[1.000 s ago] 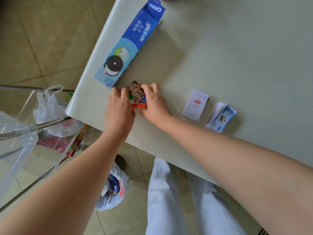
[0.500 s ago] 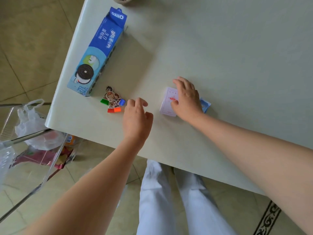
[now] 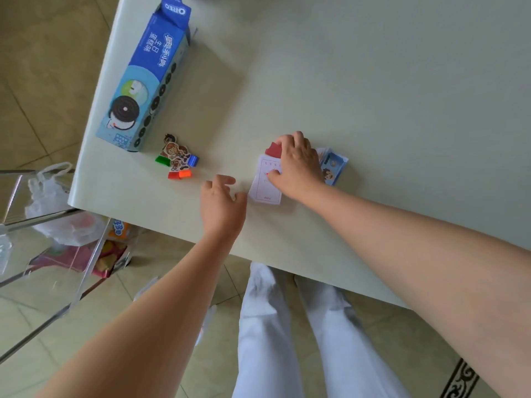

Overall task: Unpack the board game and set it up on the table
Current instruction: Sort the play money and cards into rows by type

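The fingers (image 3: 296,139) of my right hand (image 3: 300,168), head view: curled over the far end of the white card stack (image 3: 265,188), thumb pressed on its printed top face. The stack lies flat on the desk (image 3: 373,81). A red card (image 3: 273,149) protrudes at these fingertips, at the stack's far edge; I cannot tell whether they pinch it. Just right of these fingers, partly under the hand, lies the blue card stack (image 3: 334,168).

The fingers (image 3: 225,180) of my left hand (image 3: 222,205) are loosely bent and slightly spread, holding nothing, just left of the white card stack. Left of and beyond those fingers, the character pieces (image 3: 176,155) sit clustered, with green, blue, red and orange bases. Further beyond lies the Oreo box (image 3: 146,79), flat, along the desk's left edge.
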Motion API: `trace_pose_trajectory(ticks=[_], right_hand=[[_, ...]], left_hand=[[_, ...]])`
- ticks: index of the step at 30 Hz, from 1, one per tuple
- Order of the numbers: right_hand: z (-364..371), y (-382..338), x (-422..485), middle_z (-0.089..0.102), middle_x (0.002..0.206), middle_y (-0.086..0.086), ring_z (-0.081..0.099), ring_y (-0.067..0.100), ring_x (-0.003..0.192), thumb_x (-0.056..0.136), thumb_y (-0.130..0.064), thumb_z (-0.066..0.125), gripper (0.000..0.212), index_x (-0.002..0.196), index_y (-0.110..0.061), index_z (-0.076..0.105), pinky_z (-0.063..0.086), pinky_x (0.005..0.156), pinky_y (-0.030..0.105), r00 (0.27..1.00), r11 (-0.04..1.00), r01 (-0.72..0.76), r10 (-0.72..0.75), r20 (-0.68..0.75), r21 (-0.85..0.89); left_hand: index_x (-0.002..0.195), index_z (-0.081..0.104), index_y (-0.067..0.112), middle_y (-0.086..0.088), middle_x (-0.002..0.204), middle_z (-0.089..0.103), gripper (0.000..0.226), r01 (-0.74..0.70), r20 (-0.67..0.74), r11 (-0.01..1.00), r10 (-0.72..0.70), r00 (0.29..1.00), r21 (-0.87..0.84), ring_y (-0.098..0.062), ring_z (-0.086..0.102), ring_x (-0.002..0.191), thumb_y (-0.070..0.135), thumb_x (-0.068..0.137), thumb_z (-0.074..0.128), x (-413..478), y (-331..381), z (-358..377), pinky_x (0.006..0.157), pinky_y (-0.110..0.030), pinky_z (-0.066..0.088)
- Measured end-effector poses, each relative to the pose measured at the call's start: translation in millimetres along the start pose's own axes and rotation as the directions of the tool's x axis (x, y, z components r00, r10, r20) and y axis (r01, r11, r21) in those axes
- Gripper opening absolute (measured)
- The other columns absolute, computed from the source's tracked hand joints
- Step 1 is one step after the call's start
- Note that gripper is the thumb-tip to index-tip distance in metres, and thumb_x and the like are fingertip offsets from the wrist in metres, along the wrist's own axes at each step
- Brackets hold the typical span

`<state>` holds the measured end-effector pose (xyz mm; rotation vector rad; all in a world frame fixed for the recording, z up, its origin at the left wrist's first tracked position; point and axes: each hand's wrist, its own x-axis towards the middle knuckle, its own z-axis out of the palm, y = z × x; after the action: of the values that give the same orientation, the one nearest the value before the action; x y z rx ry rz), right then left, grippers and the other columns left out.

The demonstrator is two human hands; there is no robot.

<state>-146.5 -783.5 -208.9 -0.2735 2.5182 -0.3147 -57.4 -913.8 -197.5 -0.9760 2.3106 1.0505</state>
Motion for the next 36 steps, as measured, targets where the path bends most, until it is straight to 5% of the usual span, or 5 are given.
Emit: trace_pose_trajectory(ticks=[10, 18, 22, 29, 36], right_hand=[[13, -8, -21, 0.041, 0.127, 0.01, 0.04, 0.028, 0.117, 0.083, -0.026, 0.06, 0.046, 0.123, -0.009, 0.046, 0.036, 0.096, 0.036, 0.999, 0.999, 0.032, -0.032, -0.006, 0.033], [38, -17, -57, 0.044, 0.123, 0.01, 0.041, 0.027, 0.115, 0.083, -0.022, 0.058, 0.039, 0.118, -0.008, 0.048, 0.035, 0.099, 0.033, 0.989, 0.989, 0.13, -0.134, 0.068, 0.068], [52, -25, -74, 0.046, 0.123, 0.011, 0.043, 0.027, 0.114, 0.084, -0.022, 0.059, 0.039, 0.119, -0.007, 0.05, 0.034, 0.1, 0.032, 0.977, 0.978, 0.166, -0.18, 0.114, 0.124], [79, -38, -104, 0.046, 0.126, 0.011, 0.042, 0.026, 0.117, 0.085, -0.019, 0.059, 0.041, 0.123, -0.006, 0.049, 0.035, 0.099, 0.03, 0.944, 0.956, 0.181, -0.235, 0.232, 0.23], [71, -34, -112, 0.043, 0.121, 0.003, 0.049, 0.014, 0.104, 0.083, -0.023, 0.068, 0.055, 0.131, -0.012, 0.042, 0.042, 0.093, 0.025, 0.932, 0.784, -0.183, -0.054, 0.359, 0.593]], left_hand=[[0.131, 0.039, 0.013, -0.012, 0.138, 0.026, 0.051, 0.499, -0.241, 0.841, -0.539, 0.807, -0.21, -0.032, 0.028, 0.124, 0.024, 0.084, 0.057, -39, -21, 10, 0.097, -0.037, 0.032], [0.134, 0.023, 0.018, -0.009, 0.128, 0.046, 0.075, 0.61, 0.357, 0.127, -0.711, 0.606, -0.782, -0.029, 0.053, 0.114, 0.033, 0.076, 0.067, -60, -31, 35, 0.101, -0.048, 0.045], [0.128, 0.041, 0.01, -0.008, 0.108, 0.058, 0.047, 0.551, 0.371, 0.108, -0.632, 0.681, -0.827, -0.023, 0.06, 0.089, 0.017, 0.085, 0.06, -70, -36, 40, 0.093, -0.045, 0.05], [0.113, 0.059, 0.007, -0.007, 0.1, 0.067, 0.027, 0.433, 0.251, 0.162, -0.617, 0.745, -0.887, -0.026, 0.065, 0.102, -0.001, 0.088, 0.055, -90, -67, 37, 0.088, -0.038, 0.056], [0.118, 0.06, 0.005, -0.008, 0.106, 0.07, 0.026, 0.335, 0.165, 0.233, -0.539, 0.826, -0.913, -0.02, 0.066, 0.098, 0.007, 0.091, 0.061, -110, -87, 25, 0.078, -0.029, 0.055]])
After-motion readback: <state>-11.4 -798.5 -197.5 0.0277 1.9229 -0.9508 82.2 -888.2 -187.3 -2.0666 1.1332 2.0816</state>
